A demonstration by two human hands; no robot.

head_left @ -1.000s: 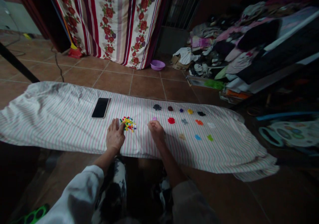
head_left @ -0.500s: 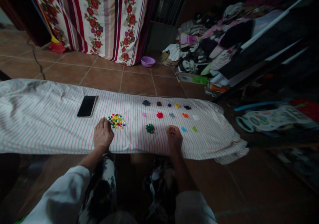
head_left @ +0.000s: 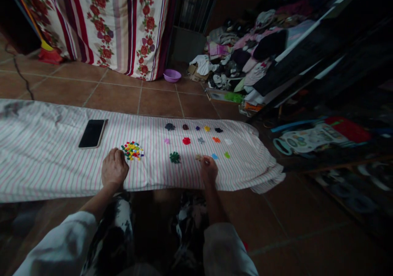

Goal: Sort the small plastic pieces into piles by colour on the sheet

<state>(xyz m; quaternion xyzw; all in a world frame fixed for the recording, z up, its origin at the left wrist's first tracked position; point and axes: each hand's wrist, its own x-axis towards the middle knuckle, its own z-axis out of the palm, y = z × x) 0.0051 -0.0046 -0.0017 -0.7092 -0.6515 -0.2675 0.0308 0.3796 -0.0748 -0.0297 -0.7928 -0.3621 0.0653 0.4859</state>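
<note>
My left hand [head_left: 115,167] rests on the striped cloth with its fingers curled together, at the left edge of a mixed pile of small coloured pieces [head_left: 132,150]. Whatever its fingertips hold, if anything, is hidden. My right hand [head_left: 209,170] is closed in a pinch beside a small beige heap [head_left: 198,157]; I cannot make out what lies between thumb and finger. Around it are single-colour heaps: dark green [head_left: 175,157], red [head_left: 186,141], light blue [head_left: 214,156], lime green [head_left: 227,154], grey [head_left: 201,140] and orange [head_left: 216,139], with several more behind.
A phone [head_left: 92,134] lies on the striped cloth [head_left: 58,157] at the left. Beyond the cloth's far edge are a tiled floor, a purple basin [head_left: 172,75], a floral curtain [head_left: 116,26] and a broom [head_left: 49,54]. Piled clothes [head_left: 236,55] lie at the back right.
The view has swung right, so everything sits further left. My right hand has shifted slightly relative to the heaps, and the beige heap now shows beside its fingers. My left hand stays by the mixed pile.
</note>
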